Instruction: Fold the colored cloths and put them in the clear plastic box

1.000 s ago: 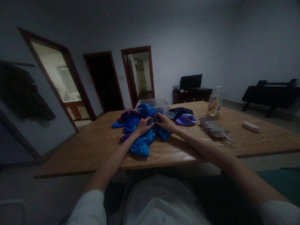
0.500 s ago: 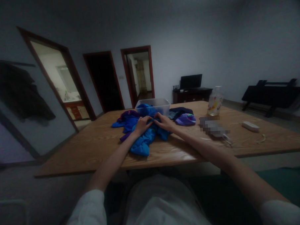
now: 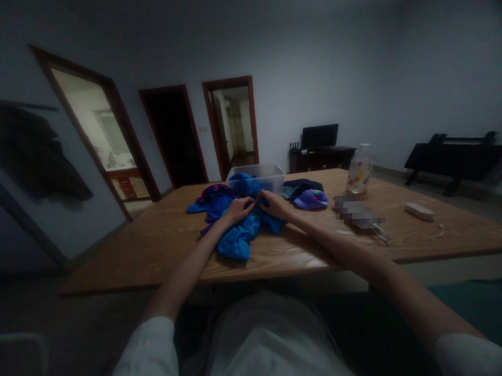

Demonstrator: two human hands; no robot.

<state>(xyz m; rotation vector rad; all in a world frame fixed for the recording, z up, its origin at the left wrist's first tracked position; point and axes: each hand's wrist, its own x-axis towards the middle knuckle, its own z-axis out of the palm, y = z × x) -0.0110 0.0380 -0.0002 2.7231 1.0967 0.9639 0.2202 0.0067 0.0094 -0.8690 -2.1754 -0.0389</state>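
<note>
At the far left a dark coat (image 3: 37, 153) hangs on the wall, beside a lit doorway (image 3: 126, 132) through which a sink (image 3: 123, 160) shows. Next come a black doorway (image 3: 174, 136) and the bare left end of the wooden table (image 3: 124, 254). Darker blue clothes (image 3: 216, 203) with purple parts lie heaped there, touching the blue garment (image 3: 236, 241), which lies crumpled at the middle of the table, one end toward the near edge. The left hand (image 3: 239, 209) is closed on its upper part, fingers bent inward. A clear bin (image 3: 273, 178) stands just behind; a blue bundle (image 3: 244, 182) shows at its left side, whether inside or in front I cannot tell. The right hand (image 3: 274, 203) pinches the same garment, its fingertips nearly meeting the left's. Right of it lie dark cloth (image 3: 303, 187) and a purple cloth (image 3: 310, 200). Beyond, a screen (image 3: 320, 136) stands on a cabinet (image 3: 322, 160). Then an upright bottle (image 3: 358, 172), a blurred-out object (image 3: 356, 211) with a strap, a white case (image 3: 419, 211) with a cord, and a black folded frame (image 3: 458, 159) by the wall.
</note>
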